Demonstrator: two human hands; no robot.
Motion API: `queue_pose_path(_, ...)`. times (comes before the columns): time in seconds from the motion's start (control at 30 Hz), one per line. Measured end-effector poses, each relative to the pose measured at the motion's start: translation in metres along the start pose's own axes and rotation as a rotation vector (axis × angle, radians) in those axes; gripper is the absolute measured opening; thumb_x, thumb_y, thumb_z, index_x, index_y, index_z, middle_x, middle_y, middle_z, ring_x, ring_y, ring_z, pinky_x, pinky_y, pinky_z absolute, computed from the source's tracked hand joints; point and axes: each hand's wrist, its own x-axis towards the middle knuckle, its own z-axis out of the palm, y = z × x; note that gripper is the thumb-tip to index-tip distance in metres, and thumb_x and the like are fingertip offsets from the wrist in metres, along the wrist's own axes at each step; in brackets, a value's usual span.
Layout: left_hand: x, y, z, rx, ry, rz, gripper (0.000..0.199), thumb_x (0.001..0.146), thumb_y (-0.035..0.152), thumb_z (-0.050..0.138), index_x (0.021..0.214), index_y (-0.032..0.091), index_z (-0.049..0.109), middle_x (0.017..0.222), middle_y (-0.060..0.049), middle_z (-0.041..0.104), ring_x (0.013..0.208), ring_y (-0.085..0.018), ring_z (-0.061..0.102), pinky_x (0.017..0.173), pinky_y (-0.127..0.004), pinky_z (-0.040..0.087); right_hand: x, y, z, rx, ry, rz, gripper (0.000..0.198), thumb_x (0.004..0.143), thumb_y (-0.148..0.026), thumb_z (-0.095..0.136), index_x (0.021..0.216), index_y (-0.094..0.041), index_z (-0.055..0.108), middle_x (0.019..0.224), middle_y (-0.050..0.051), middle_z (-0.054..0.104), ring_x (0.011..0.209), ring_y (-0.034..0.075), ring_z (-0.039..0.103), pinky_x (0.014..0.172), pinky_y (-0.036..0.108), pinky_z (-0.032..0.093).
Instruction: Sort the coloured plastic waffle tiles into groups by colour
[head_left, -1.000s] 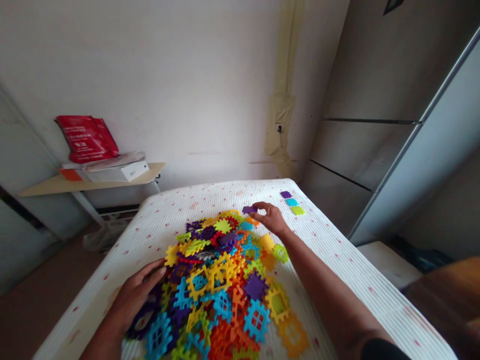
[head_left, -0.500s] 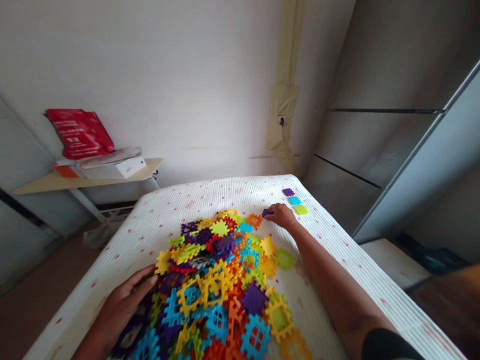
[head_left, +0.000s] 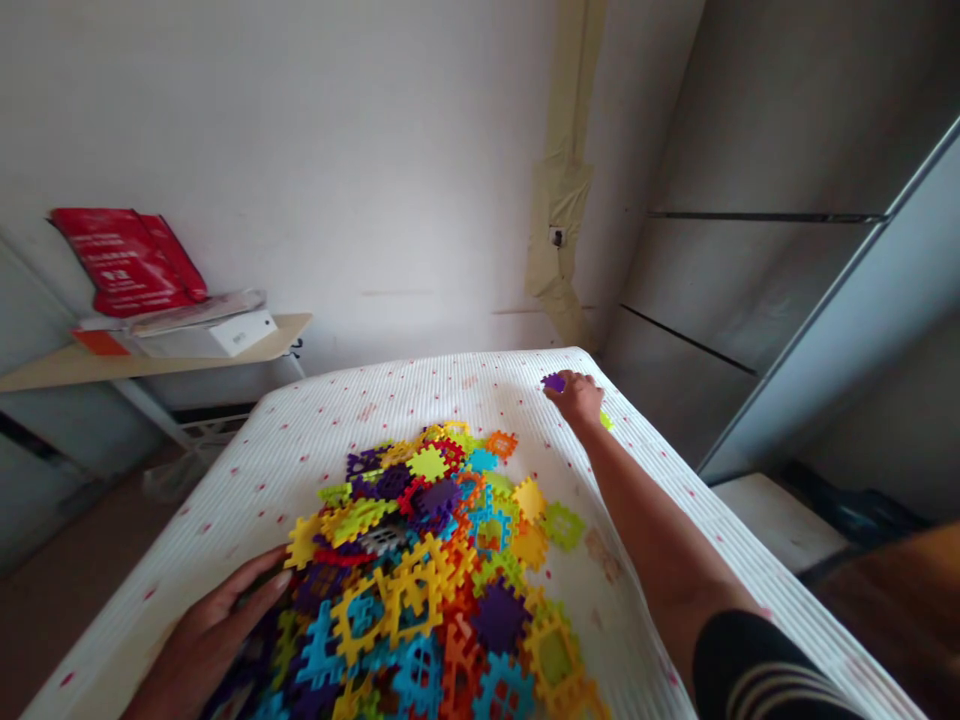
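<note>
A purple interlocking plastic tile [head_left: 553, 383] is pinched between the thumb and fingers of my right hand [head_left: 580, 397], over the far right part of the bed. Just behind that hand, a lime green tile [head_left: 606, 420] shows in part; the purple and blue tiles lined up with it are hidden. My left hand [head_left: 217, 630] rests at the left edge of the heap of coloured tiles [head_left: 412, 600]. Its fingers are stretched and apart, with the fingertips beside a yellow tile [head_left: 302, 543]. Whether they touch it I cannot tell.
The heap spreads over the white dotted bedcover [head_left: 360, 390]. A lime tile [head_left: 564, 526] and an orange tile [head_left: 501, 444] lie at its right edge. At left, a small table [head_left: 289, 335] bears a white box [head_left: 217, 335] and a red bag [head_left: 124, 265]. A grey wardrobe [head_left: 720, 280] stands right.
My right hand has moved away from beside the heap, farther up the bed to the tile row, carrying the purple tile and now covering most of the row. My left hand stays by the heap.
</note>
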Motion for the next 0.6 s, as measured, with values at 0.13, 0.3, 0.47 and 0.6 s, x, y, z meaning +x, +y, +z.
queue_pose_path(0.13,0.002,-0.002,-0.001,0.008,0.018,0.014,0.064,0.055,0.067,0.063,0.103,0.026,0.068,0.109,-0.002,0.071,0.106,-0.032,0.062,0.099,-0.043,0.041,0.035,0.025,0.002,-0.053,-0.03,0.194,0.045,0.08,-0.047,0.056,0.115,-0.02,0.057,0.112,0.012,0.062,0.104,0.029,0.055,0.083,0.042,0.039)
queue_pose_path(0.3,0.007,-0.007,0.0,0.006,0.076,-0.007,0.059,0.051,0.071,0.062,0.094,0.031,0.07,0.102,0.001,0.073,0.102,-0.034,0.064,0.098,-0.047,0.043,0.053,0.038,0.018,-0.088,-0.111,0.213,0.043,0.08,-0.045,0.055,0.113,-0.018,0.058,0.112,0.014,0.061,0.103,0.028,0.056,0.084,0.043,0.038)
queue_pose_path(0.47,0.01,-0.012,0.0,-0.025,0.051,-0.035,0.057,0.052,0.07,0.062,0.095,0.033,0.069,0.103,0.002,0.073,0.104,-0.033,0.063,0.097,-0.045,0.044,0.057,0.037,0.033,-0.106,-0.145,0.202,0.037,0.08,-0.041,0.054,0.109,-0.018,0.06,0.111,0.014,0.061,0.103,0.027,0.056,0.084,0.043,0.039)
queue_pose_path(0.6,0.007,-0.012,-0.002,-0.026,0.049,-0.062,0.059,0.052,0.07,0.063,0.096,0.032,0.069,0.103,0.0,0.073,0.103,-0.034,0.063,0.099,-0.048,0.042,0.058,0.037,0.04,-0.127,-0.155,0.195,0.038,0.08,-0.038,0.054,0.11,-0.017,0.059,0.113,0.014,0.06,0.107,0.027,0.054,0.085,0.044,0.039)
